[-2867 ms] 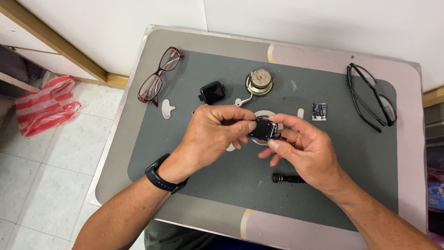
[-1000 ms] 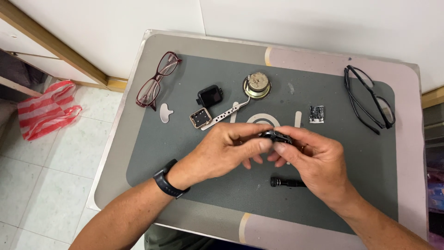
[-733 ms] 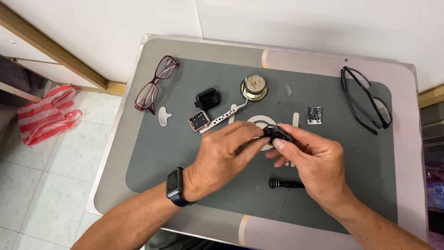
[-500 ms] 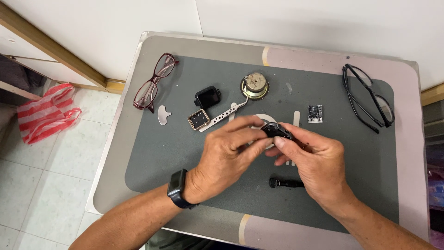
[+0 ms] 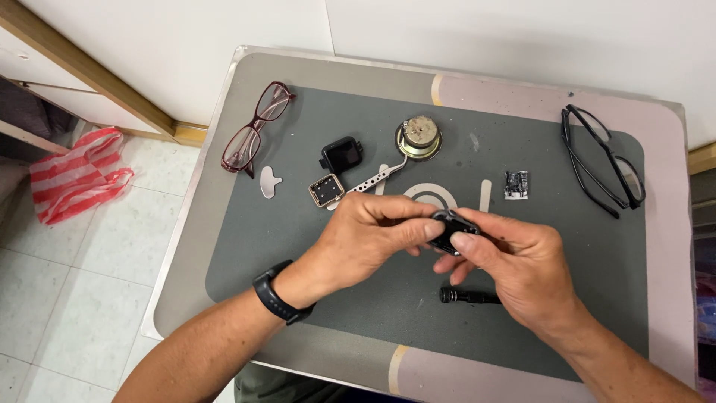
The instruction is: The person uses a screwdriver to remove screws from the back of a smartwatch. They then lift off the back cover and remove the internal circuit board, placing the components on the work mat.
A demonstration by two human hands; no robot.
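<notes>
Above the middle of a grey mat [image 5: 246, 246], my left hand [image 5: 365, 239] and my right hand [image 5: 514, 261] both pinch a small black device part [image 5: 447, 230] between thumbs and fingertips. My left wrist carries a black watch [image 5: 276, 292]. Just under my right hand a small black cylindrical tool [image 5: 466, 296] lies on the mat. A square bronze-rimmed casing [image 5: 326, 189] with a white strap [image 5: 369, 179] rests beyond my left hand, next to a black square module [image 5: 341, 154].
Red-framed glasses [image 5: 255, 128] lie at the mat's far left, black-framed glasses [image 5: 603, 160] at the far right. A round metal speaker [image 5: 418, 137], a tiny circuit board [image 5: 515, 184] and a white flat piece [image 5: 270, 182] sit on the mat. A red-striped bag [image 5: 78, 175] lies on the floor.
The square casing with its strap has left my hands and now lies on the mat beyond my left hand. Both hands have kept working the black part, turning it slightly.
</notes>
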